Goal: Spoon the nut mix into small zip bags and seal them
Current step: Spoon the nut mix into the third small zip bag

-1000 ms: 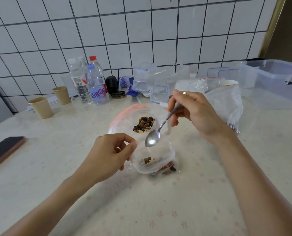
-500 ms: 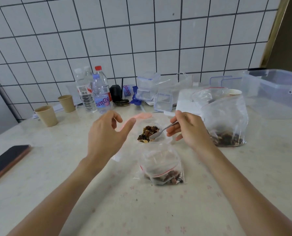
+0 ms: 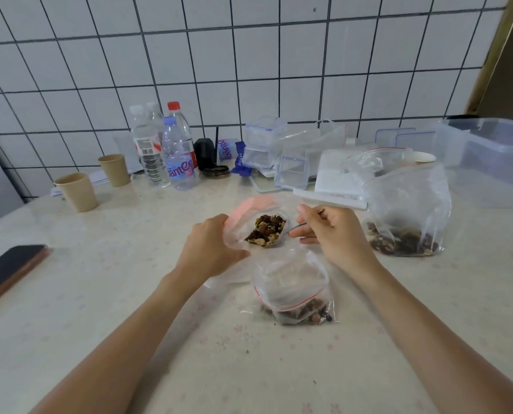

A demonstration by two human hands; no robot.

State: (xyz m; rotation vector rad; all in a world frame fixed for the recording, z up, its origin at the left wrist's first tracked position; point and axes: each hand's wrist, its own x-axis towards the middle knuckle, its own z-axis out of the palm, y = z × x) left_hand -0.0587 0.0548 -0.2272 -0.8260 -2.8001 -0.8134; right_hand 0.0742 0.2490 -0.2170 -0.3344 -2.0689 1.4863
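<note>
A large clear bag (image 3: 243,210) with a pink rim lies open at the table's middle, with nut mix (image 3: 267,230) inside. My left hand (image 3: 210,249) grips the bag's left rim. My right hand (image 3: 333,231) holds a metal spoon (image 3: 294,228) whose bowl is in the nut mix. Just in front stands a small zip bag (image 3: 294,294) with a red seal line, open, with some nuts at its bottom. Neither hand touches it.
Another clear bag (image 3: 407,210) with nuts stands to the right. Water bottles (image 3: 177,153), two paper cups (image 3: 77,191), small clear boxes (image 3: 264,141) and a large plastic tub (image 3: 494,156) line the tiled wall. A dark phone (image 3: 8,270) lies at the left edge.
My left hand let go of the small bag, rose, and now grips the large bag's rim. My right hand moved the spoon from the small bag back into the nut mix.
</note>
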